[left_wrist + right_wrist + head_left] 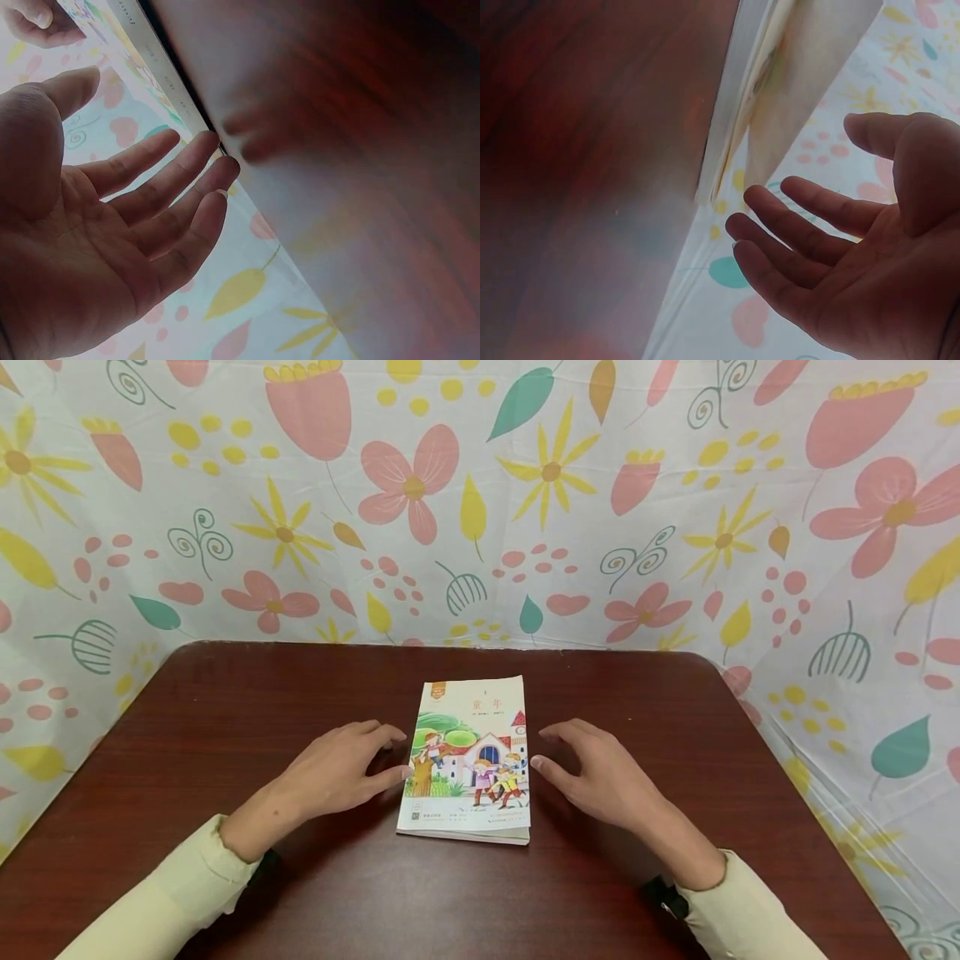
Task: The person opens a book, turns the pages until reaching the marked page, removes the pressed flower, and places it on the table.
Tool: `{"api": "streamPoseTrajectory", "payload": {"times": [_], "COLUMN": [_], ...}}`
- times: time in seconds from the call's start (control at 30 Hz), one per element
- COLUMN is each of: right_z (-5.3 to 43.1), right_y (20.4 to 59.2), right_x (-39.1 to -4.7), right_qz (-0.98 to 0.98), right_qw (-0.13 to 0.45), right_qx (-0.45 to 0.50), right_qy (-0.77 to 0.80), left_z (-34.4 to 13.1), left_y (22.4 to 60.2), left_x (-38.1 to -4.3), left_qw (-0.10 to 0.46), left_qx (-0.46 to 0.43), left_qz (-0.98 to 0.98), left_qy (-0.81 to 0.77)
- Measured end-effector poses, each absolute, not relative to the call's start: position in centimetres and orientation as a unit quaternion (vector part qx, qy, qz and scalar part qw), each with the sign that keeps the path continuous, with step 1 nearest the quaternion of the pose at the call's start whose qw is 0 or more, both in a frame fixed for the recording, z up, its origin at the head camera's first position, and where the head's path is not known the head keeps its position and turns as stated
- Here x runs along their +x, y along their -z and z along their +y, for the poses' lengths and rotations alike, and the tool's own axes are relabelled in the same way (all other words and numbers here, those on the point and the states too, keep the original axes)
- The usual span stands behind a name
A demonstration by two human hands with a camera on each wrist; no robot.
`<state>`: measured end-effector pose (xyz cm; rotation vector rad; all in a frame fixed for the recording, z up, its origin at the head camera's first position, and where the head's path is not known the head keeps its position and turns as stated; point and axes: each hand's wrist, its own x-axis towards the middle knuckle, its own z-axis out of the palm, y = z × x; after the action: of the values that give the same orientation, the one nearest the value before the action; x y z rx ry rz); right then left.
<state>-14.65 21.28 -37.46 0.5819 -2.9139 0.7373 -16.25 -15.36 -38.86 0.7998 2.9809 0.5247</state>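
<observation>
A paperback book with an illustrated cover of children and a house lies face up on the dark wooden table. On its left side is my left hand, thumb tip right at the book's edge. My right hand stands on the other side, its thumb close to the right edge. In the left wrist view, the relaxed fingers of the left hand spread beside the book's spine. The right wrist view has the right hand with loosely bent fingers near the page edges, the front cover lifted slightly.
Behind the table hangs a white cloth printed with flowers and leaves, which also runs along both sides. Light sleeves cover both forearms, and a black strap shows at the right wrist.
</observation>
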Motion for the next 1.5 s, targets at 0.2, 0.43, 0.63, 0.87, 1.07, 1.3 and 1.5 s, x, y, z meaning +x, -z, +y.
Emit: {"api": "streamPoseTrajectory", "payload": {"times": [0.2, 0.43, 0.63, 0.87, 1.07, 1.3, 1.5], "right_z": [20.6, 20.0, 19.8, 19.6, 19.3, 18.8, 18.1], "right_y": [37.7, 37.7, 37.7, 37.8, 37.7, 37.6, 37.4], "right_x": [-14.4, -14.0, -13.9, -13.7, -13.5, -13.1, -12.6], "right_qz": [-0.946, -0.942, -0.945, -0.943, -0.940, -0.925, -0.909], "right_qw": [0.019, 0.006, 0.008, 0.012, 0.019, 0.038, 0.061], "right_qx": [0.200, 0.204, 0.203, 0.209, 0.207, 0.211, 0.221], "right_qy": [-0.254, -0.264, -0.258, -0.260, -0.272, -0.313, -0.348], "left_z": [-15.2, -14.8, -14.6, -14.6, -14.6, -14.7, -14.8], "left_y": [39.0, 39.0, 38.7, 38.9, 38.9, 38.9, 38.8], "left_x": [-16.1, -16.0, -16.0, -15.9, -15.8, -15.7, -15.6], "left_qw": [0.018, 0.027, 0.032, 0.036, 0.036, 0.037, 0.038], "left_qx": [0.261, 0.270, 0.279, 0.282, 0.279, 0.280, 0.280], "left_qz": [0.950, 0.947, 0.946, 0.947, 0.948, 0.947, 0.947], "left_qy": [-0.169, -0.169, -0.160, -0.150, -0.151, -0.152, -0.151]}}
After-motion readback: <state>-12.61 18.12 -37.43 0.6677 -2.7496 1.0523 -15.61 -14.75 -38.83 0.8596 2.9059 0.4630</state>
